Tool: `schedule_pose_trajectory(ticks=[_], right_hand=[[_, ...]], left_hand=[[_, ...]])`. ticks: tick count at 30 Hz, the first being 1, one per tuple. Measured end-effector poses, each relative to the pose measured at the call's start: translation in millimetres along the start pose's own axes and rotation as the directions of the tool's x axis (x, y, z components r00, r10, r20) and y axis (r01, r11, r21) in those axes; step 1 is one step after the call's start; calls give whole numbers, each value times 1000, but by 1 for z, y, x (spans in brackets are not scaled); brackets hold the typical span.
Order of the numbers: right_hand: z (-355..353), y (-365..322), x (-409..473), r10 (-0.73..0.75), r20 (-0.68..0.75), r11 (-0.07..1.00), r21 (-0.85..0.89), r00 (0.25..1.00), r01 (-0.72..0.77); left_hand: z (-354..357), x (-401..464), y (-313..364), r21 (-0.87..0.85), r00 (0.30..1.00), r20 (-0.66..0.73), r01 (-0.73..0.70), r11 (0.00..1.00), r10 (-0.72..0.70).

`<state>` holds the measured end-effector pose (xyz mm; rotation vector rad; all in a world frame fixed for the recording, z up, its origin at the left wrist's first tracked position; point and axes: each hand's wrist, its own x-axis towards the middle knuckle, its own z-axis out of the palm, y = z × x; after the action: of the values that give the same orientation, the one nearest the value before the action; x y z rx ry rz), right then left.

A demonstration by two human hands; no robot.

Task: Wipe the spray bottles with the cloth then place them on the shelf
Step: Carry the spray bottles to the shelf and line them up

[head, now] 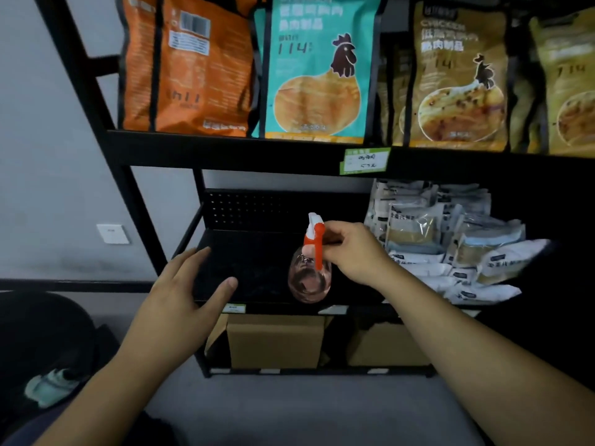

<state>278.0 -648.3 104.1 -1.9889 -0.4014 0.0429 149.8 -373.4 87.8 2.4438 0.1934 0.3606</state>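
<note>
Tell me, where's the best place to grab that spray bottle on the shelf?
Probably the neck under the red-and-white spray head, from the right, as the right hand does now. The spray bottle stands upright with a wide round body; the narrow neck suits a grip, and white packets crowd further right.

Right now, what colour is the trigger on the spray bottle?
Red, on a white nozzle; the head view shows the spray bottle's trigger best.

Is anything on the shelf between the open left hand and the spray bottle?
No. In the head view, only bare black shelf lies between the left hand and the spray bottle, which the right hand holds.
</note>
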Motion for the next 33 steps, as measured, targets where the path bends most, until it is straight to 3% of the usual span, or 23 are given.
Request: schedule_pose_trajectory(ticks=[17, 33], right_hand=[[-48, 122, 40, 184, -143, 983, 11, 973, -184], [-34, 142, 55, 205, -114, 979, 43, 972, -201]], left_hand=[[82, 55, 13, 28, 991, 104, -90, 996, 87], [82, 65, 0, 56, 991, 112, -79, 995, 72]])
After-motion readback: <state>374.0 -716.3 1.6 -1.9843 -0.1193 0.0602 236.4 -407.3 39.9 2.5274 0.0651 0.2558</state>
